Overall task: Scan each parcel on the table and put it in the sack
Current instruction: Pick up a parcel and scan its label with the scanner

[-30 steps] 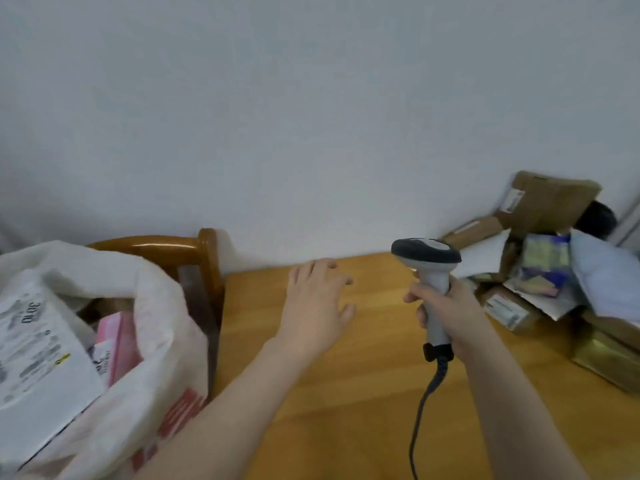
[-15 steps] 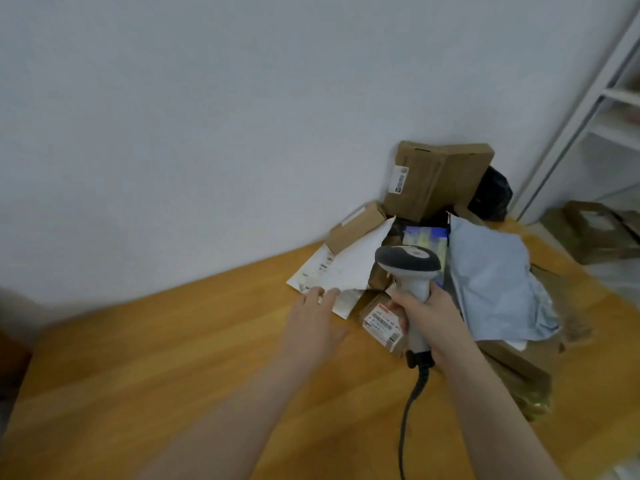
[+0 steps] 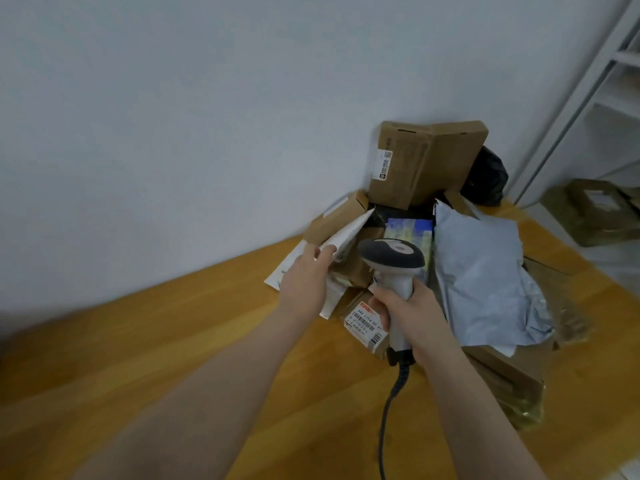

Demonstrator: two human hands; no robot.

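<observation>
A heap of parcels lies on the wooden table [image 3: 173,358] against the wall. My left hand [image 3: 304,282] pinches a flat white envelope parcel [image 3: 346,233] at the heap's left side, its upper corner lifted. My right hand [image 3: 405,313] grips the handle of a grey and white barcode scanner [image 3: 391,258], held upright just in front of the heap. Below the scanner lies a small brown box with a white barcode label [image 3: 367,327]. A tall brown carton [image 3: 422,164] leans on the wall. The sack is out of view.
A crumpled light blue mailer bag [image 3: 485,271] covers the heap's right side, over a brown box [image 3: 512,372]. A black bag [image 3: 485,181] sits behind the carton. The scanner's cable [image 3: 384,427] runs down toward me. White shelving [image 3: 609,81] and boxes on the floor [image 3: 595,213] stand at right.
My view has swung right from the sack and chair to the heap. My left hand reached forward and took hold of the white envelope, lifting its corner. The scanner stayed in my right hand.
</observation>
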